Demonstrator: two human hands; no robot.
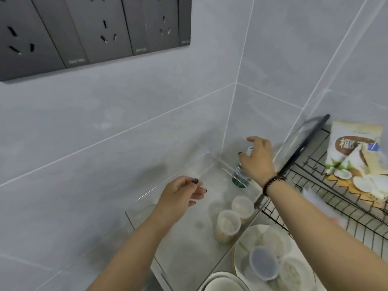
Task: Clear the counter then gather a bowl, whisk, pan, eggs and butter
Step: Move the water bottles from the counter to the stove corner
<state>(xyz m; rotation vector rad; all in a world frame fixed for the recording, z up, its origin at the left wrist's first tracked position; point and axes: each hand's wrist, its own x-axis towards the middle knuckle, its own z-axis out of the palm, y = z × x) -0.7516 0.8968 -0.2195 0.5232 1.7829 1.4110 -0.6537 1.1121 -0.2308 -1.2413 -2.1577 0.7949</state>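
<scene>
My right hand (pixel 257 159) hovers spread over the small bottle (pixel 241 175) in the corner, gripping nothing, while my left hand (pixel 180 193) hangs relaxed and empty above the clear bin (pixel 147 208).

Around your fingers (pixel 249 141) the wall tiles (pixel 126 122) look smooth and faintly glossy. Below them sits a clear plastic bin (pixel 189 248), holding translucent plastic tubs (pixel 227 224) and a clear green-tinted bottle (pixel 240 177). Right of them, a black wire rack (pixel 336 206) carries a shiny printed packet (pixel 357 158). The socket panel (pixel 94 32) is matt grey.
</scene>
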